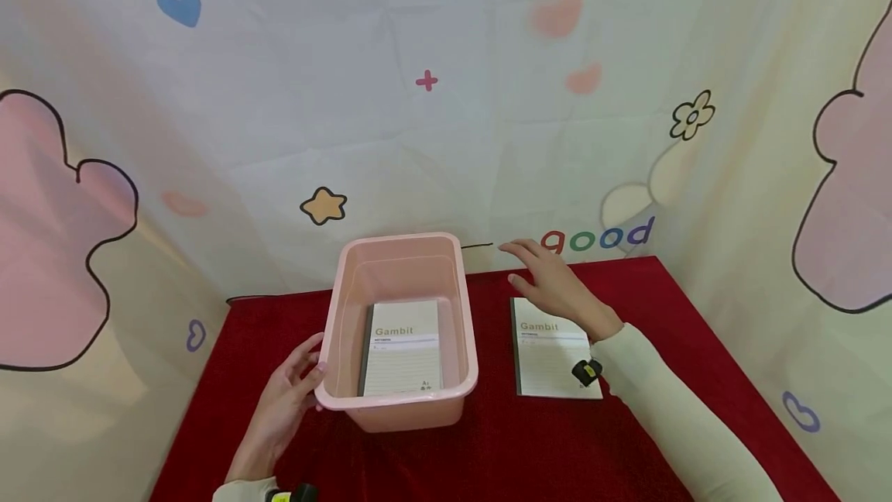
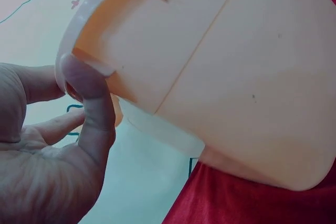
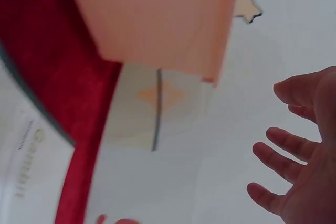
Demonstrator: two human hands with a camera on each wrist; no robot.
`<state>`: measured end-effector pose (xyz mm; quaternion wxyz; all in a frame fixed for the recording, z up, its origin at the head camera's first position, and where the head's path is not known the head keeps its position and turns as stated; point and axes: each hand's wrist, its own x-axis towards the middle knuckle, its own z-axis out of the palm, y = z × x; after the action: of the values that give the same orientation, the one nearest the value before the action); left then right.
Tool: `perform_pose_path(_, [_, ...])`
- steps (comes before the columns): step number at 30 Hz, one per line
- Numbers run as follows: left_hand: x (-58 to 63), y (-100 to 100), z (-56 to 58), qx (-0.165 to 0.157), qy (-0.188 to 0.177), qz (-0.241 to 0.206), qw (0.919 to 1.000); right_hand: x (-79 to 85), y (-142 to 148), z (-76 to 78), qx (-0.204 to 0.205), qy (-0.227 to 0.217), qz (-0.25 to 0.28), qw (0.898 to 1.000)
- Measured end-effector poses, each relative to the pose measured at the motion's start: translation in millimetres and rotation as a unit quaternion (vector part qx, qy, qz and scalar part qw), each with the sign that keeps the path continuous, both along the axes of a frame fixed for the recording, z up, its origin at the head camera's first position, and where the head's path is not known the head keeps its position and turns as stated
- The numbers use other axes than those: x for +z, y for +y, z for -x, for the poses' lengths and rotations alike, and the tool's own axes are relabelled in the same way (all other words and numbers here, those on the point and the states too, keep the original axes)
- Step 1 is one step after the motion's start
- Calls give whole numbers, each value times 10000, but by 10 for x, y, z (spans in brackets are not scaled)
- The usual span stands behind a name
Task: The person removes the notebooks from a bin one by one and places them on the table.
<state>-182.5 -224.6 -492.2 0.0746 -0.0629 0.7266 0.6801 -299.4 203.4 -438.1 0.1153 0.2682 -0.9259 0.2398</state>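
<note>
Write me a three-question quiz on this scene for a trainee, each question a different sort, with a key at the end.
1. Multiple choice: Which part of the pink basin does the left hand grip?
A) its inside floor
B) its rim
C) its underside
2. True or false: The right hand is holding nothing.
3. Short answer: In the head view, where do the two Gambit notebooks lie?

Key:
1. B
2. True
3. One lies inside the pink basin; the other notebook lies on the red cloth, to the right of the basin.
</note>
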Motion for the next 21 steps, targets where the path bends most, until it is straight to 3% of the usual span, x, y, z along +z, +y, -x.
perform_pose_path(10, [74, 24, -6, 261, -107, 450, 9986, 331, -248, -50, 179, 185, 41, 9997])
perform_pose_path(21, [36, 18, 18, 231, -158, 129, 9995, 637, -610, -23, 555, 293, -128, 9979])
